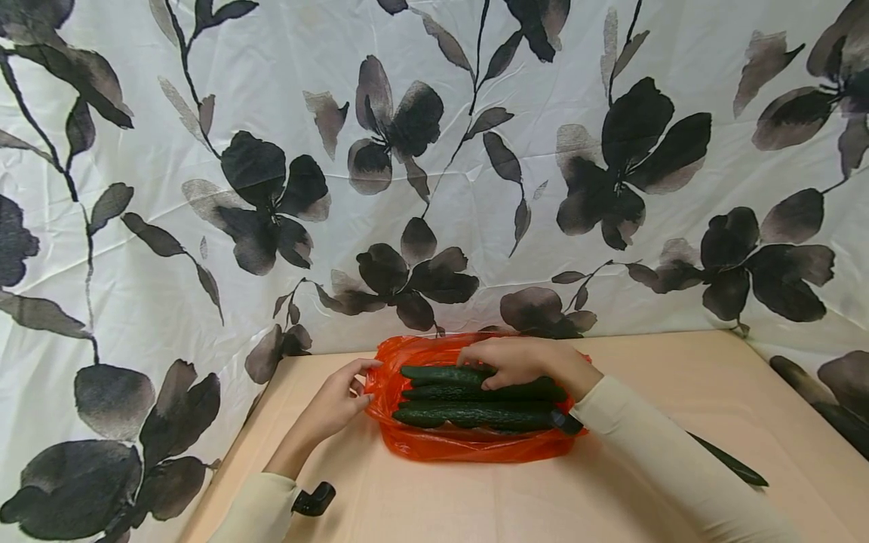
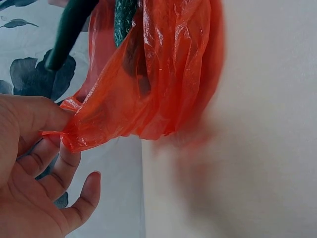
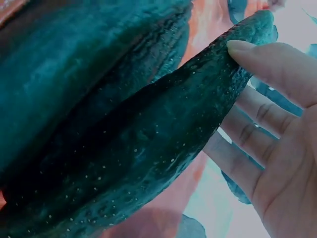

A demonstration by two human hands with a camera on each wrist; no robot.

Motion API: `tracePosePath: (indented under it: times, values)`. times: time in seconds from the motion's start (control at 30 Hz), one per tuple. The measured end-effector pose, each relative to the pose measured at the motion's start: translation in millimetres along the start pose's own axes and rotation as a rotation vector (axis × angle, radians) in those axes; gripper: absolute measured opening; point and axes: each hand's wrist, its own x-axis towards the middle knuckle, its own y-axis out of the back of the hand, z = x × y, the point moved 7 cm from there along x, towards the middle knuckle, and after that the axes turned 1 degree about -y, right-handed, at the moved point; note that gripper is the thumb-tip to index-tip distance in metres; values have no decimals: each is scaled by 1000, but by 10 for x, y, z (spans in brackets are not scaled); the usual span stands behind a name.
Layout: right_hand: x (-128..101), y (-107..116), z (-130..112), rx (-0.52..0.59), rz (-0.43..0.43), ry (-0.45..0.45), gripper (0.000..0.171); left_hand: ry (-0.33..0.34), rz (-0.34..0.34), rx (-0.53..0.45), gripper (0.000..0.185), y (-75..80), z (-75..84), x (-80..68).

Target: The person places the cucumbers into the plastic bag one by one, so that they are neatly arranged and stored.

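An orange plastic bag [image 1: 468,445] lies on the beige table [image 1: 679,377] with several dark green cucumbers [image 1: 475,415] stacked lengthwise in its opening. My left hand [image 1: 358,381] pinches the bag's left edge; in the left wrist view thumb and forefinger of the left hand [image 2: 62,130] nip a bunched corner of the bag [image 2: 158,84]. My right hand [image 1: 485,362] rests on the top cucumber [image 1: 437,373]. In the right wrist view the right hand [image 3: 242,99] grips that cucumber [image 3: 148,148], thumb above and fingers beneath.
One more cucumber [image 1: 729,461] lies on the table at the right, partly hidden by my right forearm. A white cloth with dark flowers [image 1: 434,188] hangs close behind the table. The table's left edge runs beside my left forearm.
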Motion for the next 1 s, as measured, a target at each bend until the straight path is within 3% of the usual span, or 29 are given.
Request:
tracePosePath:
  times: [1.0]
  values:
    - [264, -289, -10, -157, -120, -69, 49, 22, -4, 1, 55, -15, -32, -5]
